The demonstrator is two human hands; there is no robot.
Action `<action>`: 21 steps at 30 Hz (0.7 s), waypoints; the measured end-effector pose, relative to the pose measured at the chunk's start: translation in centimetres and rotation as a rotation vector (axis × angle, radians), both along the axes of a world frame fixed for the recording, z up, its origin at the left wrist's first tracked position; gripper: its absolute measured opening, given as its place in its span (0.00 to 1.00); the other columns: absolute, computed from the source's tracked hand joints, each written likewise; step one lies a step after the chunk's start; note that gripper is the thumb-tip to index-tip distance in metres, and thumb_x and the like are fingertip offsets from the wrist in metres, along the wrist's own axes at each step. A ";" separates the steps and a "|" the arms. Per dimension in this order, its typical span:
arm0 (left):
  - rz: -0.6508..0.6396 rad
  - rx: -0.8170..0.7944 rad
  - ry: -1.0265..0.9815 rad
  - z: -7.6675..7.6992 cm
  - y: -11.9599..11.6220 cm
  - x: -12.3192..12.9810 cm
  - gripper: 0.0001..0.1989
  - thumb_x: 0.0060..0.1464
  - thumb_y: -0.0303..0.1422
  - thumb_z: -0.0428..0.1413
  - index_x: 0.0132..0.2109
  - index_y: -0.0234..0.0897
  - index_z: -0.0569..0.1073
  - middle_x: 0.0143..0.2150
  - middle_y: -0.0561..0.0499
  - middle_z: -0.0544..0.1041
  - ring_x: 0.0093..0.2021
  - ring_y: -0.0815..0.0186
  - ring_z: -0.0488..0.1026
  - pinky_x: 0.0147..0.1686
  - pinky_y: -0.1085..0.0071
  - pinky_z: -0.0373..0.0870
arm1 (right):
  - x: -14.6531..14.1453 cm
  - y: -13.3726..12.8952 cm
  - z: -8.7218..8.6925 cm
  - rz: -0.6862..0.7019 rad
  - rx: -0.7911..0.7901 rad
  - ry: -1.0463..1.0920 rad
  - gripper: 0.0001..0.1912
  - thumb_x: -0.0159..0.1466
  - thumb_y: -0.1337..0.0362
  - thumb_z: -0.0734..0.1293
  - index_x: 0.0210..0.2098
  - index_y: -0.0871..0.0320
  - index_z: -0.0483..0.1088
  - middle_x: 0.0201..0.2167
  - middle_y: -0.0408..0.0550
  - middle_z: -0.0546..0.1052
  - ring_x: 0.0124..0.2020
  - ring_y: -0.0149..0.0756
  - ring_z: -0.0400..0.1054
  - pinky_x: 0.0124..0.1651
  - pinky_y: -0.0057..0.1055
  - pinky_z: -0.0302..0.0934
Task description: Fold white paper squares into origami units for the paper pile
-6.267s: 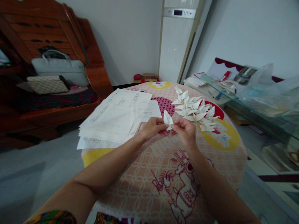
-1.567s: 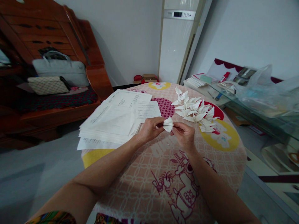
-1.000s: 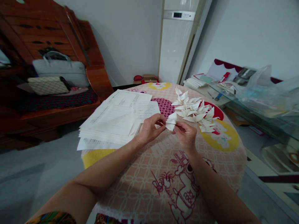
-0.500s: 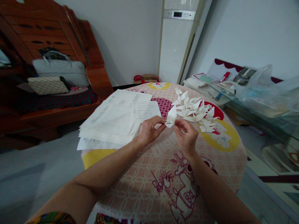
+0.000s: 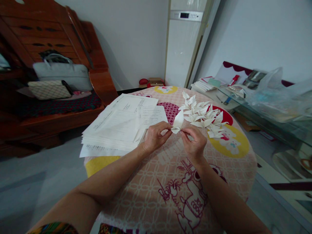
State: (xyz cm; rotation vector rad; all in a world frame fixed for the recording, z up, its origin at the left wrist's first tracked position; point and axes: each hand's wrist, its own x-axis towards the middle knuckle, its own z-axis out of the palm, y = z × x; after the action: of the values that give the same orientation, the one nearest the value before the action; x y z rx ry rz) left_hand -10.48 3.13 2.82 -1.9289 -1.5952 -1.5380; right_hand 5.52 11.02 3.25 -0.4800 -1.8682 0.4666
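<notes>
Between my two hands is a small folded white paper figure, with one pointed flap standing up. My left hand is closed in a pinch on its left edge. On the opposite edge, the thumb and fingers of my right hand pinch it too. Just beyond, a cluster of folded paper cranes lies on the patterned tablecloth. Left of my hands rests a stack of printed paper sheets, with a smaller printed sheet at its right side.
A glass-topped stand to the right bears a clear plastic bag and papers. On the left, a wooden bench holds a grey bag and a quilted pouch. A tall white air conditioner stands behind the table.
Both hands keep their pinch on the folded paper figure, whose upright flap now leans slightly. The whole view has shifted very slightly; the paper stack and cranes lie as before.
</notes>
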 end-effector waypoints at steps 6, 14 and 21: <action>-0.012 0.021 0.006 -0.1 0.1 -0.1 0.03 0.57 0.26 0.56 0.38 0.35 0.75 0.34 0.50 0.79 0.35 0.68 0.76 0.36 0.74 0.72 | -0.1 0.1 -0.4 0.022 -0.098 0.040 0.03 0.61 0.66 0.68 0.34 0.55 0.75 0.31 0.47 0.78 0.31 0.37 0.73 0.37 0.34 0.71; -0.111 -0.015 0.024 0.1 0.1 -0.4 0.04 0.59 0.26 0.55 0.39 0.35 0.75 0.36 0.48 0.80 0.37 0.67 0.77 0.38 0.72 0.72 | -0.6 0.9 -0.8 0.218 -0.652 0.207 0.16 0.61 0.56 0.69 0.45 0.58 0.75 0.31 0.48 0.79 0.27 0.36 0.74 0.23 0.28 0.69; -0.109 -0.069 0.065 0.1 0.0 -0.5 0.05 0.59 0.25 0.54 0.39 0.34 0.75 0.36 0.47 0.80 0.37 0.67 0.77 0.37 0.73 0.71 | -0.3 0.7 0.1 0.298 -0.521 0.081 0.11 0.62 0.58 0.68 0.29 0.58 0.75 0.23 0.42 0.72 0.22 0.30 0.67 0.25 0.25 0.66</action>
State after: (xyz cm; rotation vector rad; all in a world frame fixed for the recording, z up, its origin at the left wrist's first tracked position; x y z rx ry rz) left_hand -10.93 3.17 2.89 -2.1120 -1.5599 -1.4608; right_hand 5.20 11.70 3.32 -0.5145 -1.7373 1.1711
